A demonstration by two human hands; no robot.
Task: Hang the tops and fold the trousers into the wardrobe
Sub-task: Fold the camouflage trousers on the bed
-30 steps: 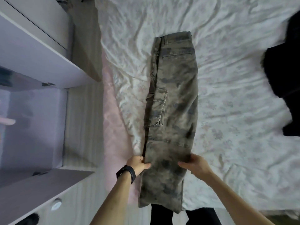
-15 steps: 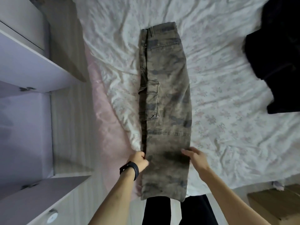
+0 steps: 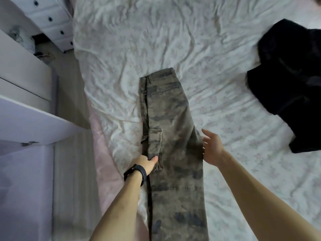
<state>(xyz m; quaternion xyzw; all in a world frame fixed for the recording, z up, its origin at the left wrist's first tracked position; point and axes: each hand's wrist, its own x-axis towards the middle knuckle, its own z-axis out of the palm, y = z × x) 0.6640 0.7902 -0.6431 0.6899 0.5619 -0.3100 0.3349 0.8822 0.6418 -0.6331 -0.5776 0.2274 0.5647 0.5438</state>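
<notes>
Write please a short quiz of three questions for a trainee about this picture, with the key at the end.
1. True or false: the camouflage trousers hang on a hanger.
2. What does the left hand pinch? A: the trousers' edge beside the cargo pocket. B: a shoe. C: a drawer knob.
3. What lies on the bed, to the right of the trousers?
Key: 1 false, they lie flat on the bed. 2 A. 3 a black garment.
</notes>
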